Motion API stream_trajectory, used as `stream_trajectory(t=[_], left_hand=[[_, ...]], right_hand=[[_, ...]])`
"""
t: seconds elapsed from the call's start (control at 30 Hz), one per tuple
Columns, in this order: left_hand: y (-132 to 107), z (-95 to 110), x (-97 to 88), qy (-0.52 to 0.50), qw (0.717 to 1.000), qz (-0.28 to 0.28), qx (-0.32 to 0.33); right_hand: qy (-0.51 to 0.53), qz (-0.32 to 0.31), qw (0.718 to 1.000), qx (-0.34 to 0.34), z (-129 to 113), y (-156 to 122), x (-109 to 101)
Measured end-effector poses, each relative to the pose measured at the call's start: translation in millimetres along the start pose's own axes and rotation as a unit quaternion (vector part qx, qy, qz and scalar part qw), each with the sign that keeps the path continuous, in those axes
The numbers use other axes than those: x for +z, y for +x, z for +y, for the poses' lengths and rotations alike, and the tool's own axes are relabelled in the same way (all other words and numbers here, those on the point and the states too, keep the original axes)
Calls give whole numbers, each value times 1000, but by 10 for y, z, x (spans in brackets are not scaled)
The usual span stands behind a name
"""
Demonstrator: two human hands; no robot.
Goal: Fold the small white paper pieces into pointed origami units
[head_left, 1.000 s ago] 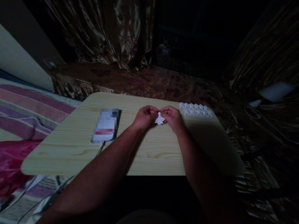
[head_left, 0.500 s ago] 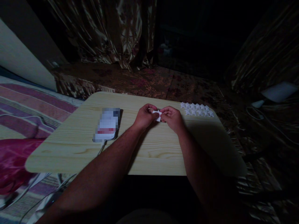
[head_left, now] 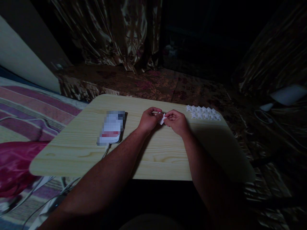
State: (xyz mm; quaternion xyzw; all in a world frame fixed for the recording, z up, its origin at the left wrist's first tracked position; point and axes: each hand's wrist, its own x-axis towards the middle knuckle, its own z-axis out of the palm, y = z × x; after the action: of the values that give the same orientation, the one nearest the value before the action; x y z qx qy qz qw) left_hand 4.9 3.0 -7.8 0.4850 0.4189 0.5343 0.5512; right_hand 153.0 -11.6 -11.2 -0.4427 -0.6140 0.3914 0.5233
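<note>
A small white folded paper star (head_left: 162, 118) is pinched between my two hands above the middle of the wooden table (head_left: 153, 153). My left hand (head_left: 149, 119) grips its left side, thumb on top and fingers curled. On the other side my right hand (head_left: 176, 121) holds the star's right edge between thumb and fingertips. My fingers cover much of the paper. Two rows of similar white paper stars (head_left: 203, 112) lie near the table's far right corner, to the right of my right hand.
At the table's left lies a phone-like device (head_left: 111, 127), partly blurred out, with a white cable (head_left: 105, 150) running off the front. A striped bed cover (head_left: 35, 111) and a magenta cloth (head_left: 19, 166) are on the left. Patterned curtains (head_left: 134, 35) hang behind, and a white lamp-like object (head_left: 287, 95) stands right.
My thumbs and fingers have shifted slightly on the paper star, which now looks turned and more covered. The whole view has moved a little.
</note>
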Motion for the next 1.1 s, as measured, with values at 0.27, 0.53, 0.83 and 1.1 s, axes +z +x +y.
stream_trajectory(t=[0.27,0.53,0.83,1.1], left_hand=[[-37,45,25,5,1000,-22,1],[-23,-19,-6,85,994,-63,-19],[-26,-26,-30,177,982,-44,55],[-72,29,7,160,986,-38,34]], right_hand=[[25,10,999,26,-17,6,-4],[6,38,999,29,-50,7,-29],[5,39,997,61,-79,-3,-30],[-23,42,998,45,-44,2,-16]])
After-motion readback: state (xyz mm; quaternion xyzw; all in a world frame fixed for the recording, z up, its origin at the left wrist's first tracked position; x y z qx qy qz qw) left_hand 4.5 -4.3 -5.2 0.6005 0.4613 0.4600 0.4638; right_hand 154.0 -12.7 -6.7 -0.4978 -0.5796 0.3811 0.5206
